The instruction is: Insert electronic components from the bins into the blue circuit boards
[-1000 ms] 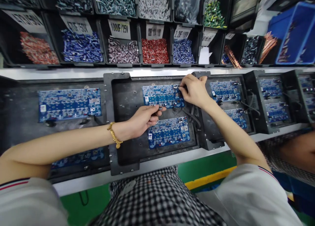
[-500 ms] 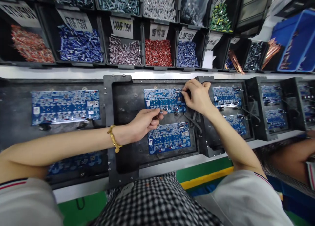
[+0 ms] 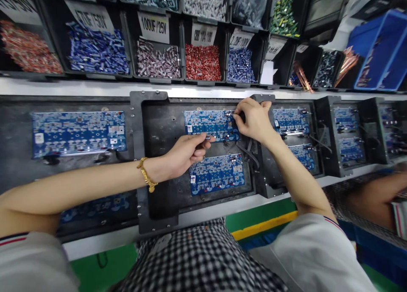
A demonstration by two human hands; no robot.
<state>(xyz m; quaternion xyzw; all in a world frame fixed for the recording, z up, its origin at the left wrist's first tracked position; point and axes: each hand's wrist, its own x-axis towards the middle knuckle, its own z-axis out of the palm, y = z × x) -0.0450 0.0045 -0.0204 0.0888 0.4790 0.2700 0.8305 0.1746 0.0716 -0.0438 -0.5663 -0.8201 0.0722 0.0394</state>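
Two blue circuit boards lie in the black tray (image 3: 162, 126) in front of me. At the right end of the upper circuit board (image 3: 206, 123), my right hand (image 3: 254, 119) is closed in a pinch; its fingertips hide whatever is between them. My left hand (image 3: 186, 154), wearing a gold bracelet (image 3: 146, 175), hovers between the two boards. Its thumb and finger pinch a small dark cylindrical capacitor (image 3: 208, 137). Below that hand is the lower circuit board (image 3: 218, 175), its upper left edge close to my curled fingers.
Bins of loose components, such as red ones (image 3: 202, 62) and blue ones (image 3: 97, 48), line the back. More trays with boards (image 3: 79, 133) stand on both sides. Dark cables (image 3: 249, 154) lie beside the right hand. Another person's arm (image 3: 375, 194) is at far right.
The whole view has shifted slightly, so everything sits a little higher and further left. Both hands keep their pinches at nearly the same places over the boards.
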